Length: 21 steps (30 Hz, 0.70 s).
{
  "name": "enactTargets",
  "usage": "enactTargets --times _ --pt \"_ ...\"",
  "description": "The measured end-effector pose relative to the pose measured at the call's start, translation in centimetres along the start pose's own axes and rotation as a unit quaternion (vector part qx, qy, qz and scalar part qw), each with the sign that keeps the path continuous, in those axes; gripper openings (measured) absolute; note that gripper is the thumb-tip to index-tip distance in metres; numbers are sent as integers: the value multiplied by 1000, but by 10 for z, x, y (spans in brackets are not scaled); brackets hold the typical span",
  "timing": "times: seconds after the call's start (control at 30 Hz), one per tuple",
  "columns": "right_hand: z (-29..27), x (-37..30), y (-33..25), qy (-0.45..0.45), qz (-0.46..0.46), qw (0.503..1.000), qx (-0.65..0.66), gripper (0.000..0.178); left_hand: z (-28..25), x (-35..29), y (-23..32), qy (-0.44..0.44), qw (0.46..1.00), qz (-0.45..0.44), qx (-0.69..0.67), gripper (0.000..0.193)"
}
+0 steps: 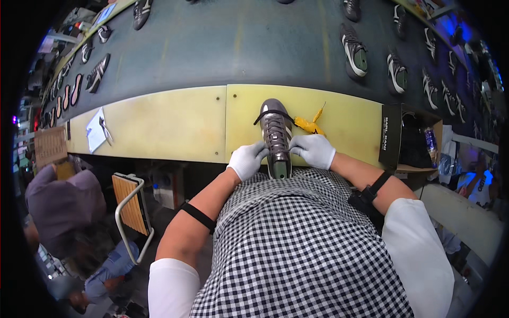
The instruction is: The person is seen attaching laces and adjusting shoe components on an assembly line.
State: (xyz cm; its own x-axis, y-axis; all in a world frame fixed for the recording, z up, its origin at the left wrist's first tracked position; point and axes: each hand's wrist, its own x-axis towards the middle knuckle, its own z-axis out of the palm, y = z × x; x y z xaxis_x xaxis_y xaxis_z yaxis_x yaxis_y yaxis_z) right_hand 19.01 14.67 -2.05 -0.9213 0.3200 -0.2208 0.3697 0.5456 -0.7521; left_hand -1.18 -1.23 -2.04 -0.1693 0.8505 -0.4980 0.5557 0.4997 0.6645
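Observation:
A dark grey sneaker (276,129) with pale side stripes lies on the yellow bench edge, toe pointing away from me and heel near my apron. Dark laces run up its tongue, and a green shoe last (281,169) fills the heel opening. Across the toe end lies a black cord (272,112). My left hand (248,160), in a white glove, is closed at the shoe's left side by the upper eyelets, its fingertips pinching a shoelace. On the other side my gloved right hand (314,150) pinches the shoelace's other end, fingers curled.
Right of the toe lies a yellow-wrapped thing (309,125) with a thin tip. A dark open box (405,139) stands at the bench's right end. Paper (97,131) with a tool sits left. Beyond, several sneakers (353,51) rest on a dark green belt (212,47). A folding chair (131,204) stands lower left.

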Motion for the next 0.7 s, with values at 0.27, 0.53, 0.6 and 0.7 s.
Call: enactTargets --times 0.27,0.53,0.6,0.7 --pt "-19 18 -6 -185 160 966 82 20 -24 -13 -5 -29 979 175 99 16" --pt "1 4 -7 -148 192 782 575 26 -2 9 14 216 967 79 112 15" --pt "22 2 -7 -79 211 751 620 25 -1 17 16 219 973 70 19 18" --pt "31 7 -18 11 240 727 643 25 1 14 22 211 969 64 -111 26"
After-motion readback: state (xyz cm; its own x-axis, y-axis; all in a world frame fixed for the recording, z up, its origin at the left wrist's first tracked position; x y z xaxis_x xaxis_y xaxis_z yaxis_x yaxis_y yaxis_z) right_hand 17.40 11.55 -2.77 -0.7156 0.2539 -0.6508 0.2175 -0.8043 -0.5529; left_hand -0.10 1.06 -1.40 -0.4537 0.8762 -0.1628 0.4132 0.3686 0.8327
